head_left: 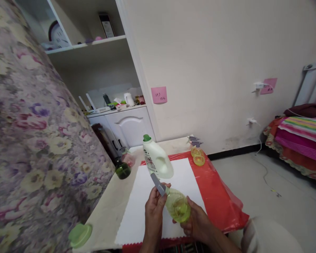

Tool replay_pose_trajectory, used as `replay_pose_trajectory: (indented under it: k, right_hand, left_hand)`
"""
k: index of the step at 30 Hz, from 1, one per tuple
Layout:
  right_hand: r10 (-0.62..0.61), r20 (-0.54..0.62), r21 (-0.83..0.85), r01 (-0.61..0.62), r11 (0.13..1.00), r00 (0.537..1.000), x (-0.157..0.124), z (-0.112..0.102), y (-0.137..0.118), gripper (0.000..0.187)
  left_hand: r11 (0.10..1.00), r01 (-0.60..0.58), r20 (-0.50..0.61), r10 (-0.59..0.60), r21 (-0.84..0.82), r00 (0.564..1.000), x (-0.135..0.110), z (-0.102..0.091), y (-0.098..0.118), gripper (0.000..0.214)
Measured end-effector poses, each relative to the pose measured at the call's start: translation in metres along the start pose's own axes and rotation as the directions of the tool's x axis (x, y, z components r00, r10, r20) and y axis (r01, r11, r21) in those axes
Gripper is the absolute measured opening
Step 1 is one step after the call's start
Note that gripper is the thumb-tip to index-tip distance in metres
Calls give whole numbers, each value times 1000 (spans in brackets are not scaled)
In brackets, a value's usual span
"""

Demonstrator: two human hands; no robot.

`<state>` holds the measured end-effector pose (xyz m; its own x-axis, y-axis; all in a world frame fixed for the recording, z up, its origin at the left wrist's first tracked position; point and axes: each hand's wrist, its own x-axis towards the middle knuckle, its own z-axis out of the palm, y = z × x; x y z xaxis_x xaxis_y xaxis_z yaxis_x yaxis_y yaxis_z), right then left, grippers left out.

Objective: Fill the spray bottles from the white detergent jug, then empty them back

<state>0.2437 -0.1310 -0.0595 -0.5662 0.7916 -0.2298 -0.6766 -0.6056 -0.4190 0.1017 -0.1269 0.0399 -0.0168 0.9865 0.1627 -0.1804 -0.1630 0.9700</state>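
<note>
- and here we are: my left hand point(155, 207) is curled nearly closed at the neck of a spray bottle point(178, 206), thumb up against its gray spray head point(158, 184), seemingly to steady the narrow top.
- down at the other end, my right hand point(196, 223) is cupped part-open around the base, likely taking the weight; some of those fingers hide behind the bottle, so i can't tell how firmly they press.
- the bottle itself sits tilted between both hands, over the white sheet point(137, 214), head leaning left, yellow liquid pooled low.
- just beyond it stands the big pale jug point(159, 161), green cap point(146, 137) on, within easy reach, i'd judge.
- under the sheet, red plastic point(216, 196) covers part of the table point(102, 211), perhaps against drips.
- far right corner: more yellow spray bottles point(199, 160) bunched together, apparently out of my way.
- over left, a dark green bottle point(123, 170) stands beside a pinkish one point(128, 159); a green tub point(80, 234) sits near the table's edge.
</note>
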Motion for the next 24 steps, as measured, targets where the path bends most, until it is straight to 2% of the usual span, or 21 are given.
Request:
replay_pose_trajectory:
  k: [7,10,13,17,21,24]
  right_hand:
    - [44,14,-10,-44,999,999,-1,1,0,66]
    - [70,17,-20,-70,997,997,-2,5,0,71]
    - [115,31,-21,-115,993,993,0,6,0,75]
    - [158,62,-3,-158,987,985,3,4,1,76]
    - [159,56,-6,-159,987,986,5,2,5,75]
    - [98,4,-122,-97,988,995,10,-1,8,76]
  left_hand:
    - [999,11,34,-12,36,999,1,1,-2,37]
    - [999,39,45,-40,23,998,2,2,-6,47]
    - [998,58,91,-57,-3,994,1,3,-10,61]
    - [998,47,178,-55,50,983,-4,4,-16,58]
    - [1000,9,219,-14,22,976,-9,4,-20,63]
    - [996,8,277,-31,84,960,-9,3,-21,60]
